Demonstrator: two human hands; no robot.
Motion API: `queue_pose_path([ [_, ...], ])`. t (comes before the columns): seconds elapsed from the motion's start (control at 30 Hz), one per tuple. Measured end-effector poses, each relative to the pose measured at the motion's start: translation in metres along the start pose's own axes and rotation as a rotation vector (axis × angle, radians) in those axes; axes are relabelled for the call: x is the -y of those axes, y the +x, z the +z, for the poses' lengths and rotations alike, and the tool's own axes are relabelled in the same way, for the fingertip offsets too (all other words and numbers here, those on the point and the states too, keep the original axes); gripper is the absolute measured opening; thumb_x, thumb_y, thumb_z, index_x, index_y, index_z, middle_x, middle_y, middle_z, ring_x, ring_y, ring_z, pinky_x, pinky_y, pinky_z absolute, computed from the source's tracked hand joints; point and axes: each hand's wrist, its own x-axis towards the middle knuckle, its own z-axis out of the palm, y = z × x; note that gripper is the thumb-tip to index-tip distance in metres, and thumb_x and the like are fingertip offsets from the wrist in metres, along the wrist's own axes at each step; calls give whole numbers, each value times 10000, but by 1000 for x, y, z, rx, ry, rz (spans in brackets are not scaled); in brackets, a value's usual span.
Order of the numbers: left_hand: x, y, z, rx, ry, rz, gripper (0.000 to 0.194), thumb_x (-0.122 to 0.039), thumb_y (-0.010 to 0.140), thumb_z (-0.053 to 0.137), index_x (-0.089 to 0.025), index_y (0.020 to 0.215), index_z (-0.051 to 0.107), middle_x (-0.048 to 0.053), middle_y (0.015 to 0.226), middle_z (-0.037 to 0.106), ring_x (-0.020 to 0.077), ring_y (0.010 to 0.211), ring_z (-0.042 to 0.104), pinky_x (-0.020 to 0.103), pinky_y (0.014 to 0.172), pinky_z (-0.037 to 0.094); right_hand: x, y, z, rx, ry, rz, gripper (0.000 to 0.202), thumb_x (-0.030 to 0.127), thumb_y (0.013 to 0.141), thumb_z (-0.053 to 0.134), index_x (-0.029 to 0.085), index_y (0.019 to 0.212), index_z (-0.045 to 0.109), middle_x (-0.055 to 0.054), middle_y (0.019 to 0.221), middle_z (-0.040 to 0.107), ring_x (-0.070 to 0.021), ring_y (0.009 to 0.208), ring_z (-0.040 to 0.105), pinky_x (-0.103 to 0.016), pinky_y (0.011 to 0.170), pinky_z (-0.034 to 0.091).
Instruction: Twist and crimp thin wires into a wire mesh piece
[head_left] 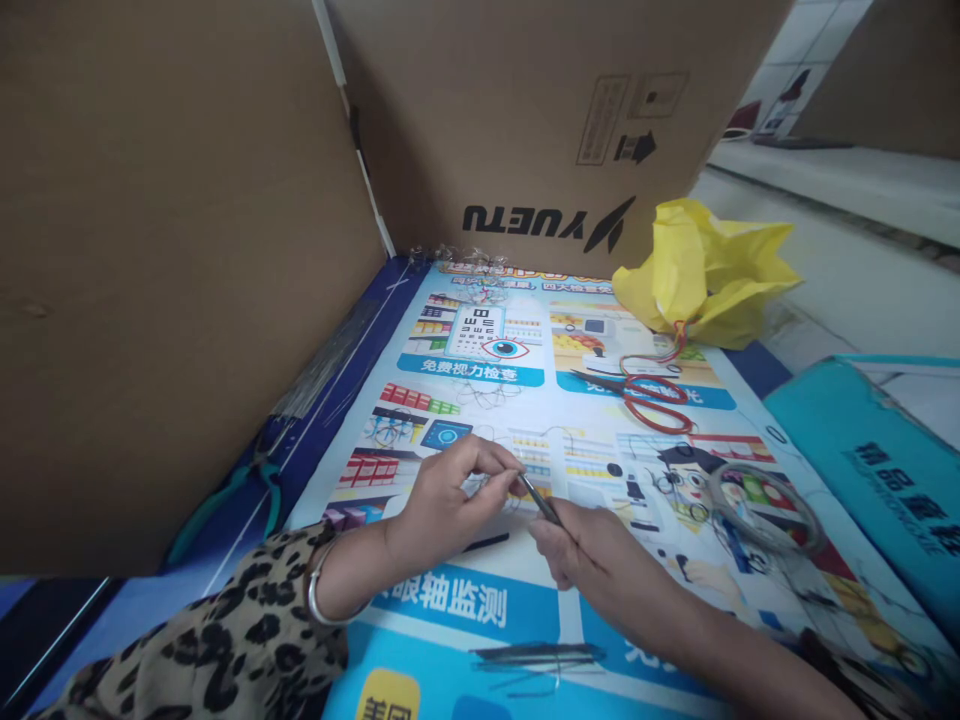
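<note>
My right hand [581, 545] is closed around slim metal tweezers [541, 499], which point up and left. Opposite it, my left hand [457, 495] pinches thumb and finger together at the tweezers' tip; what lies between those fingertips is too small to make out. Thin wire is faintly visible beside the left fingers. Below both hands, a bundle of dark wire pieces [536, 655] lies on the printed poster [525, 560]. Beyond them rest red-handled scissors [656, 402], blades pointing left. A coil of grey wire [806, 535] sits right of my right hand.
Cardboard walls [187, 250] stand to the left and back. Teal-handled pliers [225, 510] lie at the left, near a bundle of straight wires [330, 365]. At the right are a crumpled yellow paper [701, 270] and a turquoise box [862, 470]. Tangled wire [465, 262] lies at the back.
</note>
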Motion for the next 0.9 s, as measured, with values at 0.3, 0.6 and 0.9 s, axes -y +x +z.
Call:
queue_pose_path([
  [0.3, 3, 0, 1, -5, 12, 18, 102, -72, 788, 538, -147, 721, 521, 41, 725, 661, 134, 795, 631, 276, 726, 505, -1, 2, 1, -5, -37, 3, 456, 556, 878, 200, 204, 683, 415, -33, 642, 558, -140, 568, 488, -255, 535, 332],
  [0.6, 2, -1, 2, -36, 58, 16, 110, -86, 775, 557, -145, 687, 529, 39, 715, 651, 122, 744, 626, 258, 685, 501, -1, 3, 1, -4, -52, 22, 467, 563, 873, 206, 202, 672, 422, -32, 636, 563, -138, 555, 488, -260, 537, 336],
  [0.9, 6, -3, 2, -40, 57, 69, 113, -67, 785, 537, -155, 721, 504, 35, 733, 657, 124, 792, 627, 264, 716, 503, 2, 1, 0, -1, -20, 9, 468, 560, 877, 216, 201, 664, 428, -23, 636, 564, -132, 557, 483, -257, 541, 333],
])
